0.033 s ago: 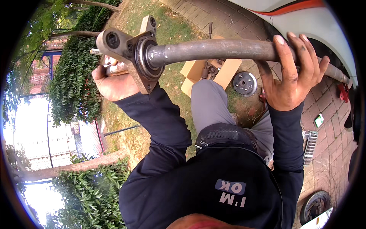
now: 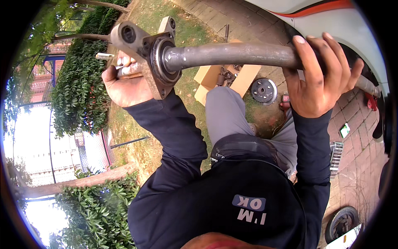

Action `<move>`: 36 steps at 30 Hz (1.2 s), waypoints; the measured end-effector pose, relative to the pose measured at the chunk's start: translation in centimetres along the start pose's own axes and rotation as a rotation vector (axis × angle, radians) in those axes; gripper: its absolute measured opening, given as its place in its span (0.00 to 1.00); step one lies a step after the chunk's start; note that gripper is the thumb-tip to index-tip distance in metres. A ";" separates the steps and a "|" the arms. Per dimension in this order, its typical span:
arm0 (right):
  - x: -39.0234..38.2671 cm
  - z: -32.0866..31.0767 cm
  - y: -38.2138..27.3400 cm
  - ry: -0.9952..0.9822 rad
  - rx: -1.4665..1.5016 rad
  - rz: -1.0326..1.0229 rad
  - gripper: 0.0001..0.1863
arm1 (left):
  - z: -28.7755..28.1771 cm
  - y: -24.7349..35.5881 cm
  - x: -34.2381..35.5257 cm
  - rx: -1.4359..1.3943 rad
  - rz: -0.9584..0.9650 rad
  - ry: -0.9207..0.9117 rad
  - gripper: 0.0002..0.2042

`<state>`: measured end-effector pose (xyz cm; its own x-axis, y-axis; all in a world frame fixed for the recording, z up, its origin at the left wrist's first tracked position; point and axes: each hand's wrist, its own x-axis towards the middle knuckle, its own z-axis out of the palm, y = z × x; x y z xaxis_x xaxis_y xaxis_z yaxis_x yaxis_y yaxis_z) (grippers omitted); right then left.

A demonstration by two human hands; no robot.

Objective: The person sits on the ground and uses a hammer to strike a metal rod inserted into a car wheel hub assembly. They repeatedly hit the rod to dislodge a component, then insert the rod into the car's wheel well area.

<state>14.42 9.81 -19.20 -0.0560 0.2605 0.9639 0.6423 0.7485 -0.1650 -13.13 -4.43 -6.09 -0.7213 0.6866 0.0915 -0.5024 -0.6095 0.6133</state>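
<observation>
A long grey steel axle shaft [image 2: 236, 55] spans the view from left to right, raised in front of me. Near its left end sit a round bearing [image 2: 168, 62] and a heavy metal flange bracket [image 2: 145, 62] with bolt holes. My left hand [image 2: 128, 89] is closed round the thinner end beyond the bracket, its fingers partly hidden behind the metal. Farther along, my right hand [image 2: 317, 89] grips the shaft with its fingers laid over it and the thumb partly behind. The shaft's far right end reaches beside the white vehicle.
An open cardboard box [image 2: 207, 76] of metal parts stands beyond my knee, next to a round drum-like disc [image 2: 264, 91]. A red tool [image 2: 284, 102] lies near my leg. On the paving are a socket set [image 2: 336, 159] and a wheel [image 2: 343, 224]. The white vehicle [image 2: 331, 23] is at upper right.
The bracket end of the shaft has shifted slightly right and up with my left hand. My right hand has moved a little to the right, and more of the red tool shows.
</observation>
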 end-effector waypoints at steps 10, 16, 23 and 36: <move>-12.5 4.0 7.1 -0.585 0.382 0.412 0.18 | -1.7 -16.9 5.2 0.135 -0.110 -0.107 0.25; -22.0 3.3 10.0 -0.549 0.535 0.944 0.17 | -24.9 -38.4 -2.2 0.660 -0.737 0.315 0.21; -26.0 -0.9 12.2 -0.443 0.532 1.030 0.18 | -20.0 -40.0 -6.5 0.729 -0.290 -0.227 0.44; -23.2 -2.9 13.9 -0.809 1.204 1.128 0.24 | 2.4 -30.3 1.3 0.981 0.002 -1.627 0.44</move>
<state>26.87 12.40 -43.20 -0.5827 0.8119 0.0361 -0.1808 -0.0861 -0.9797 2.31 15.84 -22.67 0.6585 0.6981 0.2810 0.3300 -0.6035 0.7259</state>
